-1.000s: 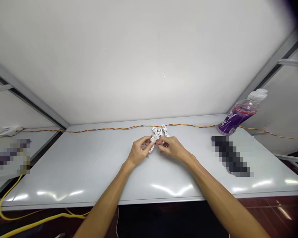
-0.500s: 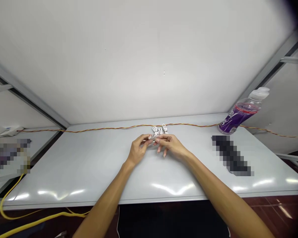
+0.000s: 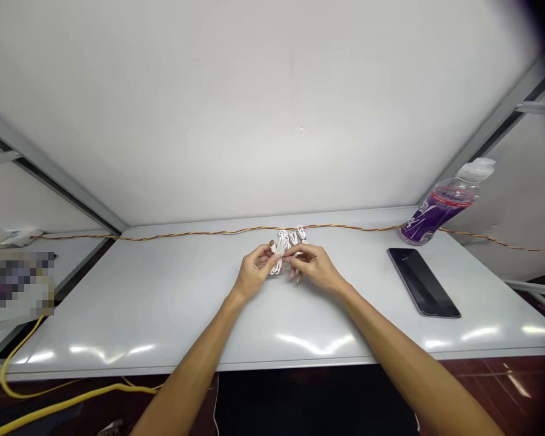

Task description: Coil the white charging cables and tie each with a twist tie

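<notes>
Pinching a coiled white cable [image 3: 279,249] between thumb and fingers, the left hand [image 3: 257,266] holds it above the middle of the grey table [image 3: 163,303]; take that coil as the clock's centre, with the white wall [image 3: 254,121] at twelve. A plug [image 3: 273,245] pokes out at about ten, beside the left fingers. At three to four o'clock, the right hand [image 3: 312,261] brings thumb and forefinger to the coil's edge; whether they are closed on it is too small to tell. More white cable bundles [image 3: 302,233] lie just beyond, at one to two. A twisted red-and-yellow wire [image 3: 186,234] crosses behind, from nine through twelve to three. Toward three stands a purple-labelled bottle [image 3: 438,212]; a dark phone [image 3: 423,281] lies between three and four. A yellow cable [image 3: 72,407] hangs below the table edge at eight.
</notes>
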Available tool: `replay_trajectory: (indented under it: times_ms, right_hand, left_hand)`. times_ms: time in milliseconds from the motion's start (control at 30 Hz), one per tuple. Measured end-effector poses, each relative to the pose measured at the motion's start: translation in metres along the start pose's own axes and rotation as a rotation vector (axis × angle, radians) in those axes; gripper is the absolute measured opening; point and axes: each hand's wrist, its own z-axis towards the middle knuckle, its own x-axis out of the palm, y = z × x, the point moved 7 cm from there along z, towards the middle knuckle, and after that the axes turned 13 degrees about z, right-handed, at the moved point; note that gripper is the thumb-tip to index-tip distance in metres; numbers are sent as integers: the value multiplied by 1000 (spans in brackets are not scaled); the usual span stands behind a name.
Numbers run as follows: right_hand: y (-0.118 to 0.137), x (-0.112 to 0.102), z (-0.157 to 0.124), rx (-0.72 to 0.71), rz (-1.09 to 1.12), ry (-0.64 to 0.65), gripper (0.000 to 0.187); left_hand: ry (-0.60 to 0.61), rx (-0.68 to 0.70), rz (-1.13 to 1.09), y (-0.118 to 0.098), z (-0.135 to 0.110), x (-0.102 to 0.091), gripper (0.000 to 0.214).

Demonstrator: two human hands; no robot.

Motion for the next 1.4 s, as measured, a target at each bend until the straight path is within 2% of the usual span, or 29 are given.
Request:
replay_trajectory:
  times_ms: [67, 167, 233, 333, 433, 533, 633, 733, 833, 1033, 1233, 1400]
  right_hand:
    - [11, 1, -3, -150, -233, 27, 19]
    - [22, 4, -7, -327, -545, 79, 24]
    - [24, 5, -9, -391, -691, 84, 32]
    - [22, 5, -9, -411, -792, 86, 38]
    - [21, 5, -8, -407, -756, 85, 37]
    - [23, -1, -8, -366, -540, 21, 27]
    - [15, -9, -4, -181, -234, -64, 21]
    - [5, -8, -2, -37, -94, -87, 30]
    - [6, -6, -1, -69, -156, -82, 26]
    - [4, -8, 1, -117, -207, -76, 18]
    - [7, -9, 0, -148, -257, -82, 19]
    - [7, -10, 0, -154, -261, -94, 20]
  left_hand:
    - [46, -77, -83, 3, 0, 3, 37]
    - [85, -173, -170, 6, 0, 6, 41]
    - [99, -208, -202, 7, 0, 6, 42]
    - [121, -245, -223, 10, -1, 7, 42]
    - [91, -270, -235, 13, 0, 5, 43]
    - [18, -204, -252, 11, 3, -1, 48]
    - [-20, -118, -249, 8, 5, -3, 52]
    - [-45, -56, -187, 8, 7, -5, 48]
    - [-51, -14, -131, 9, 8, -6, 43]
    - [-4, -14, -110, 10, 6, -3, 44]
    - [-43, -38, -55, 10, 5, -4, 49]
    - [29, -77, -79, 12, 3, 2, 51]
